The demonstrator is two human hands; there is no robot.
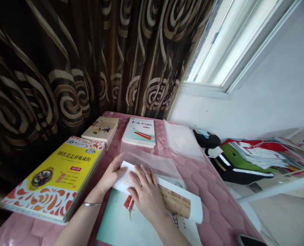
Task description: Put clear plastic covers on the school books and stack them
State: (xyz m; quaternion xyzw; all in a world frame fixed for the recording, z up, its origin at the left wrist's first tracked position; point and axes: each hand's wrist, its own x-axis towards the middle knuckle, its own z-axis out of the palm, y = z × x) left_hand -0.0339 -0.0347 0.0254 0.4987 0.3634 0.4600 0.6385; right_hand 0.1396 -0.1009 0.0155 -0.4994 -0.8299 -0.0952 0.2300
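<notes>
A pale green booklet [116, 218] lies before me with its cover partly turned back, showing a white inner side and a brown printed strip [176, 201]. My left hand [113, 174] grips the far left corner of the turned-back part, thumb on top, other fingers partly hidden behind it. On the same folded part my right hand [146, 194] lies flat, fingers stretched out and a little apart. A clear plastic sheet [154, 160] reaches out from under the booklet on its far side.
Yellow-covered books [62, 171] are stacked at left, with beige books [100, 130] behind. A white booklet stack [139, 131] and clear plastic sheets [182, 138] lie at the back of the pink padded table [213, 201]. A dark phone-like object [250, 240] sits at the front right edge.
</notes>
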